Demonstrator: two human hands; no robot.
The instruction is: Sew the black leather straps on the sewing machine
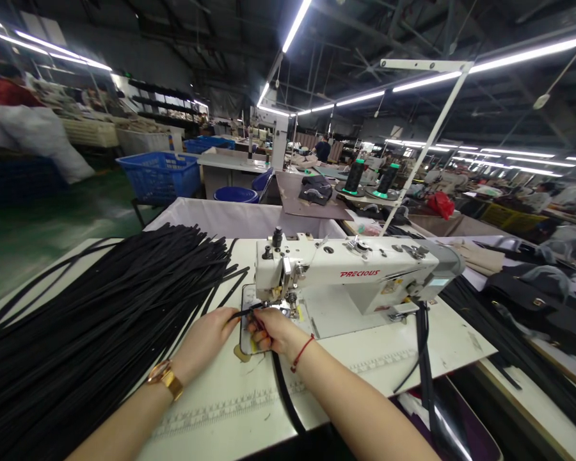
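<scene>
A white sewing machine (317, 269) stands on the pale table in front of me. My left hand (216, 328), with a gold watch on its wrist, pinches a narrow black strap (242, 314) just left of the needle area. My right hand (267, 330) has its fingers curled round the same strap close to the presser foot, below the machine head. A length of black strap (284, 390) hangs from under the right hand over the table's front edge. The exact needle point is hidden by my fingers.
A large heap of black straps (96, 320) covers the table's left side. More straps (425, 358) hang at the right below the machine arm. Black thread cones (354, 177) stand behind, near a white pole (427, 147). A blue basket (160, 176) is at the back left.
</scene>
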